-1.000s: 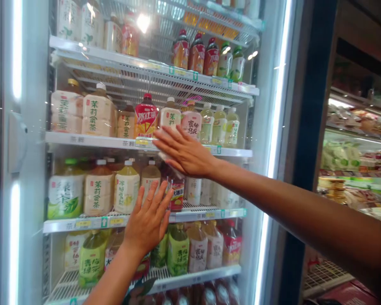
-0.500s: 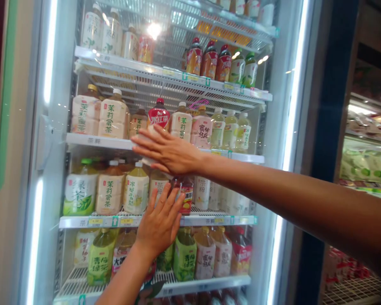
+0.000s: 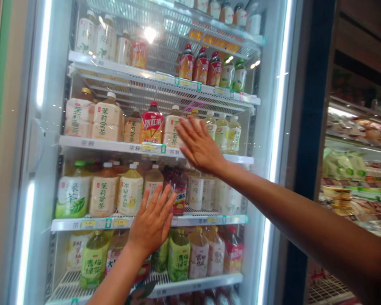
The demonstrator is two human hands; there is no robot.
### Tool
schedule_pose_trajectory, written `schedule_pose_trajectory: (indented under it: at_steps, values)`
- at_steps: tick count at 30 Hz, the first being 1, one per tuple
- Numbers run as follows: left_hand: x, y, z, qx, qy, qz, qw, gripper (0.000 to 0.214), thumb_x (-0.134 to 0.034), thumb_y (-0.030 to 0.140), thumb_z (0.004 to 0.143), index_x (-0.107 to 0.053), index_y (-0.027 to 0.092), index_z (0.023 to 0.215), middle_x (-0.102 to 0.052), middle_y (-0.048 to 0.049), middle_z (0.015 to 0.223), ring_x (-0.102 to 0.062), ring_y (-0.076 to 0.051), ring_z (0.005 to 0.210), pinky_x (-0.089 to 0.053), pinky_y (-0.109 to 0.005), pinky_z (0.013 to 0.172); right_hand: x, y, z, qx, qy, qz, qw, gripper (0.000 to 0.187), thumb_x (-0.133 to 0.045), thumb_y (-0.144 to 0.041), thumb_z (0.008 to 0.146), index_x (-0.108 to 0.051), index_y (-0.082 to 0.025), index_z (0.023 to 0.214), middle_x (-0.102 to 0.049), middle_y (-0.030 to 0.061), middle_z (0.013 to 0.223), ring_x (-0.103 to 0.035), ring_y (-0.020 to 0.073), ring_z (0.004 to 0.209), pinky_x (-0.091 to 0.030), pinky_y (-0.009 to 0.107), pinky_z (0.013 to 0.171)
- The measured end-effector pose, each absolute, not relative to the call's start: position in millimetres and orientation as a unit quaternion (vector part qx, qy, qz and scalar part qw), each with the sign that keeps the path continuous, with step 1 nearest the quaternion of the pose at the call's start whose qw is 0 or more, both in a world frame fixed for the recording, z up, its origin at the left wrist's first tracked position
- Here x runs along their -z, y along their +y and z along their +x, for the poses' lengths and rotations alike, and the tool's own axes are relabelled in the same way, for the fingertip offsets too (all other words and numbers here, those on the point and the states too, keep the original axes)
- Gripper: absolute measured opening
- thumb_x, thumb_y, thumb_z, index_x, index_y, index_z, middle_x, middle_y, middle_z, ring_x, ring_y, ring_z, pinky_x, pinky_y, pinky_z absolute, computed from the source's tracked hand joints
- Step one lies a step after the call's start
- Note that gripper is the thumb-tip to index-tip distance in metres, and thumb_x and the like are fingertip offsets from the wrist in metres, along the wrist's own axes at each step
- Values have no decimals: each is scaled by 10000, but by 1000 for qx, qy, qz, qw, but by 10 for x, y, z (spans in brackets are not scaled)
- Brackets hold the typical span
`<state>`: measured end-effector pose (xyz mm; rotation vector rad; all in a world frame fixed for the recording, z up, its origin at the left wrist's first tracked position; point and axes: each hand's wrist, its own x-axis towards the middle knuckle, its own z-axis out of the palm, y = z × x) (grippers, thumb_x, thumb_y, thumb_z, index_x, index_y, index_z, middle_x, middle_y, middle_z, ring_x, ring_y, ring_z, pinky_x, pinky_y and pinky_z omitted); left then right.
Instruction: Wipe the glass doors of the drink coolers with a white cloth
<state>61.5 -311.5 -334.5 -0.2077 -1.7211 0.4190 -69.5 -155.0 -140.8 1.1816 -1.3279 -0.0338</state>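
My right hand (image 3: 200,144) lies flat against the glass door (image 3: 168,91) of a drinks cooler, before the middle shelf. Its fingers are stretched. A white cloth, mostly hidden, is pressed under the palm; a pale edge shows beneath the hand. Lower down, my left hand (image 3: 152,222) rests on the glass with its fingers straight and slightly apart, holding nothing. Behind the door, a red-labelled tea bottle (image 3: 151,123) stands left of my right hand. A dark red bottle (image 3: 179,197) is partly covered by my left fingertips.
Several shelves of bottled tea fill the cooler, among them a green-capped bottle (image 3: 73,195) at left. Bright light strips (image 3: 274,169) run down both sides. A plastic door fitting (image 3: 36,146) is on the left. An open display shelf (image 3: 352,173) with packaged food stands at right.
My right hand has slid right across the glass with the white cloth, uncovering the red-labelled tea bottle. My left hand keeps nearly the same place on the door. The view has shifted slightly.
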Motion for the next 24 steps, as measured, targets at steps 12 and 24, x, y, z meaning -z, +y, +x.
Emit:
schedule_pose_trajectory:
  at_steps: [12, 24]
  values:
    - [3335, -3122, 611, -176, -759, -96, 619, 650, -562, 310, 963, -385, 188, 1577, -347, -71, 1661, -194, -265, 1595, -90, -491, 1334, 2291, -1160, -823, -95, -630, 425, 643, 749, -326, -358, 1074, 157, -218, 1629, -44, 77, 1742, 11, 294, 1613, -177, 655, 1273]
    - [3335, -3114, 623, -169, -762, -94, 618, 668, -573, 305, 962, -365, 201, 1588, -373, -76, 1649, -217, -267, 1589, -106, -496, 1332, 3137, -1163, -789, -142, -647, 403, 632, 752, -400, -323, 1047, 11, -147, 1651, -33, 98, 1740, 21, 291, 1611, -175, 620, 1286]
